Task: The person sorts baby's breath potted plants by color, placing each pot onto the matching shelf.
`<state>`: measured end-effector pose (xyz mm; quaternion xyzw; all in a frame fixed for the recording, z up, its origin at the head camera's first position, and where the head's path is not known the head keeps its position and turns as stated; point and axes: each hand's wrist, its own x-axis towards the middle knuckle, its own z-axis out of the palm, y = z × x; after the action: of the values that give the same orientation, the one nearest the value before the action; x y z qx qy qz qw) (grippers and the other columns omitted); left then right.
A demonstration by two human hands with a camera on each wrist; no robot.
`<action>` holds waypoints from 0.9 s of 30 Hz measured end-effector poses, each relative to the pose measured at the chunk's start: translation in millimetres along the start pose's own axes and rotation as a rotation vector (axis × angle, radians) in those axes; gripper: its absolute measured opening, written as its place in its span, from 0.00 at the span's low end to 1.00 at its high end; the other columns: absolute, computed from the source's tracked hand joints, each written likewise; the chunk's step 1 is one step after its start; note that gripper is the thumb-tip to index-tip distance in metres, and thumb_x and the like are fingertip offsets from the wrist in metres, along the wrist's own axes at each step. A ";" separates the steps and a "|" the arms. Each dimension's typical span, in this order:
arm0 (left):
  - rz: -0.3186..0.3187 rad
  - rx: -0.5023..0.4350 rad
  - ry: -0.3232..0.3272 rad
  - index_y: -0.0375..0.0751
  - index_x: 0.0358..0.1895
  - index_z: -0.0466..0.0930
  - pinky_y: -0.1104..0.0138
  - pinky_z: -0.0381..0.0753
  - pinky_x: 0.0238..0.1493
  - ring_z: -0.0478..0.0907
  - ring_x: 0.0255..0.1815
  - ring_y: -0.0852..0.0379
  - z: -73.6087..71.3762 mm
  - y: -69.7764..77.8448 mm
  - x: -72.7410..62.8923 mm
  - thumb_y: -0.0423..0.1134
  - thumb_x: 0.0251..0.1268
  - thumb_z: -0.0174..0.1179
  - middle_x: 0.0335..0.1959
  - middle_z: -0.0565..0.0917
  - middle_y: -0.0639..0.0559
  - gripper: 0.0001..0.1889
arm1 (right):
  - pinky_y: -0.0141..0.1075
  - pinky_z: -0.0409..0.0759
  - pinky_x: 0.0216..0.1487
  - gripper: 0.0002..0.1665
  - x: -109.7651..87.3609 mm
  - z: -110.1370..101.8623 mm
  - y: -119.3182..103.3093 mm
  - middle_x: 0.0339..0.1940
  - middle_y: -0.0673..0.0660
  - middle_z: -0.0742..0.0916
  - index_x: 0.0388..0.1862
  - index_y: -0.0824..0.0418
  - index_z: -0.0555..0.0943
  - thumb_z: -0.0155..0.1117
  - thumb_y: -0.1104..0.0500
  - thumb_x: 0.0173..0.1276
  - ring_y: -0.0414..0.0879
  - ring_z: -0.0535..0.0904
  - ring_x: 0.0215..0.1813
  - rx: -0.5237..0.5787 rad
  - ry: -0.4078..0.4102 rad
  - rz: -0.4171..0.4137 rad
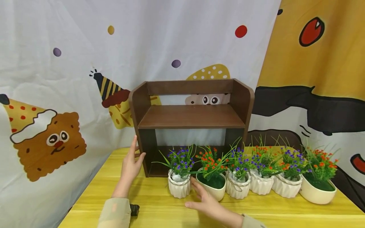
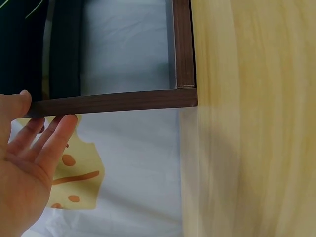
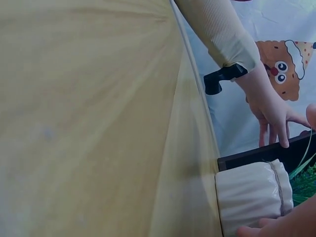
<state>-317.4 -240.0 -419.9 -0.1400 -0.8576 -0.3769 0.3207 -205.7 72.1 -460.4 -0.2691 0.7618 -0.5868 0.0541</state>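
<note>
A dark brown two-tier shelf (image 1: pixel 191 117) stands on the wooden table. My left hand (image 1: pixel 131 164) holds the front edge of its left side panel; in the left wrist view the thumb (image 2: pixel 22 103) lies on one face and the fingers (image 2: pixel 57 143) on the other. My right hand (image 1: pixel 209 204) is low in front of the leftmost white ribbed pot (image 1: pixel 179 186), which has purple flowers. Its fingers are extended toward the pot's right side, thumb spread away. In the right wrist view, fingertips (image 3: pixel 252 229) lie right at that pot's wall.
Right of that pot stand an oval cream planter (image 1: pixel 218 192) with orange flowers, several white ribbed pots (image 1: pixel 238 190) and another oval planter (image 1: pixel 316 193), in a row before the shelf. A printed curtain (image 1: pixel 71 79) hangs behind. A black strap piece (image 1: pixel 134 209) shows at the left sleeve.
</note>
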 end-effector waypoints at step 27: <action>0.033 -0.003 0.038 0.59 0.78 0.49 0.46 0.83 0.37 0.83 0.39 0.37 3.0 -2.0 0.2 0.31 0.63 0.65 0.52 0.79 0.30 0.45 | 0.52 0.67 0.65 0.54 42.0 24.7 -0.4 0.57 0.66 0.81 0.69 0.76 0.60 0.77 0.58 0.49 0.59 0.74 0.61 0.040 0.289 0.163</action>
<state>-319.9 -239.1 -422.4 -0.1475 -0.8484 -0.3756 0.3427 -231.3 30.8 -457.8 -0.1180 0.7690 -0.6282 -0.0033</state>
